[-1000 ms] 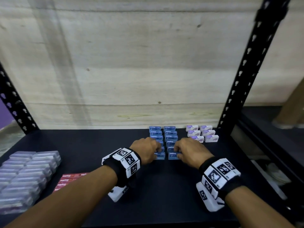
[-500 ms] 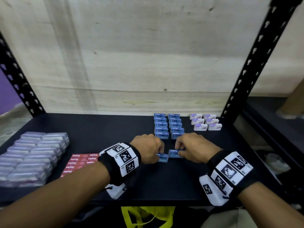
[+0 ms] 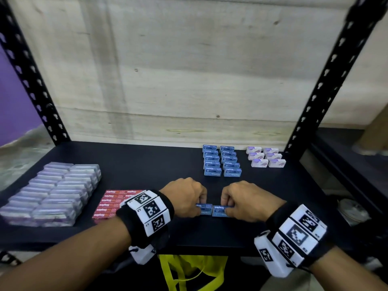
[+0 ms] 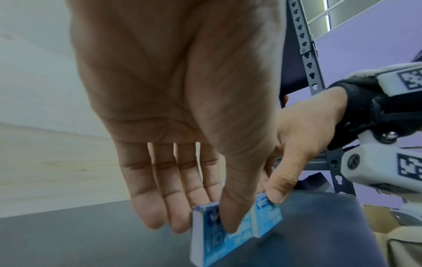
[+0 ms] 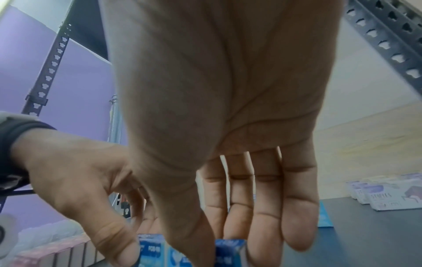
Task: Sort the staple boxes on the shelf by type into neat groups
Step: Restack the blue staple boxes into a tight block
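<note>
While both hands pinch one blue box each | left hand [image 3: 184, 196] clamped on left blue box [image 3: 203, 208], right hand [image 3: 245, 201] on right blue box [image 3: 219, 211], touching, 6 o'clock of blue group [image 3: 221, 161] on shelf [image 3: 147, 164] | risk: uneven push skews rows.

Bare forearms. Each wrist carries a black strap [image 3: 281, 217] bearing white blocks printed with black square markers [image 3: 151, 210]; white camera housing [image 3: 270, 259] beneath, screw-fastened.

blue boxes [image 3: 212, 210] half-hidden under knuckles (labels blurred)
</note>
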The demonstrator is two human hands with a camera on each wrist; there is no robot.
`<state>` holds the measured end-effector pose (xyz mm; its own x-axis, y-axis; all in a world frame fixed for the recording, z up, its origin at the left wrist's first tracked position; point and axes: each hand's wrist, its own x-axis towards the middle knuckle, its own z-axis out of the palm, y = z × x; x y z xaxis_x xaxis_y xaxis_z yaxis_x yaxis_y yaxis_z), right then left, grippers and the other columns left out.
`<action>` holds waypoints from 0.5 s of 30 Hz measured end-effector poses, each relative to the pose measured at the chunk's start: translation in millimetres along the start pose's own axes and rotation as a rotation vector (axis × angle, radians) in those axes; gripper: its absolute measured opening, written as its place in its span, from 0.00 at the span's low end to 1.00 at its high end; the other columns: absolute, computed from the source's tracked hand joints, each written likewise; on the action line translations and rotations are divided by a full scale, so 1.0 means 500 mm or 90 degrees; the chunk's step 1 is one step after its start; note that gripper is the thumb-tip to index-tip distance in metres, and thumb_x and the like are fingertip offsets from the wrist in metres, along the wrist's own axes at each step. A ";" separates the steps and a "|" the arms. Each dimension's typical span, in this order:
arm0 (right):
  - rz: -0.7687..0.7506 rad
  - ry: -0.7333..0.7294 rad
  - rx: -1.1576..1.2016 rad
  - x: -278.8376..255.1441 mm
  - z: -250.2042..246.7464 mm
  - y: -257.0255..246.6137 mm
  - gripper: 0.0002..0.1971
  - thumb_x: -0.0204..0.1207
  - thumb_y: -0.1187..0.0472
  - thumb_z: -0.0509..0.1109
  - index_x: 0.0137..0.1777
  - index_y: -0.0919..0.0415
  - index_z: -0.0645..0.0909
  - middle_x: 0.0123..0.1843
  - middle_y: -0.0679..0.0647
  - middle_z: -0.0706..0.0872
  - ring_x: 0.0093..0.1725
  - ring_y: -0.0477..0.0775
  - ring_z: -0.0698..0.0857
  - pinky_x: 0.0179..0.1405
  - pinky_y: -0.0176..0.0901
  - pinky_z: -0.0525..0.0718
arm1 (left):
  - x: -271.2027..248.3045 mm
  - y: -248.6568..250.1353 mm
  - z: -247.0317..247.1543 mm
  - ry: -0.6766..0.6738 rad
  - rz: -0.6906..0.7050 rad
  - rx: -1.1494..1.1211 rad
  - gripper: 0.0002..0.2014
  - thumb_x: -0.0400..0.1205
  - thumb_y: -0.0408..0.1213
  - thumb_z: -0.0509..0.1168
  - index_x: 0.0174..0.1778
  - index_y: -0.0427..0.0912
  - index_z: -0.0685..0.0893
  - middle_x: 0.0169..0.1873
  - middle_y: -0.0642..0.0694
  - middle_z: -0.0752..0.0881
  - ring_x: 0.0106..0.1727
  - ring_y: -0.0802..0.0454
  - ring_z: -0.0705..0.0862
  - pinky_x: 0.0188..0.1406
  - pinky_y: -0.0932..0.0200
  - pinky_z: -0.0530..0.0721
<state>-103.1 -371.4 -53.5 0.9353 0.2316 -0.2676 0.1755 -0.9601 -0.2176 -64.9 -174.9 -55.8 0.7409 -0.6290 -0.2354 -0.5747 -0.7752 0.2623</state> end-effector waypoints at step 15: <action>-0.013 -0.016 0.009 -0.003 0.024 -0.004 0.17 0.72 0.44 0.76 0.58 0.41 0.78 0.53 0.39 0.78 0.50 0.44 0.80 0.50 0.41 0.79 | -0.014 -0.024 0.019 0.000 0.007 -0.014 0.12 0.75 0.49 0.73 0.52 0.56 0.82 0.47 0.60 0.84 0.44 0.58 0.82 0.46 0.55 0.85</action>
<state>-108.6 -368.1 -63.9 0.9237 0.2545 -0.2863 0.1895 -0.9531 -0.2360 -66.6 -161.9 -66.2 0.7342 -0.6380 -0.2322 -0.5758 -0.7663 0.2850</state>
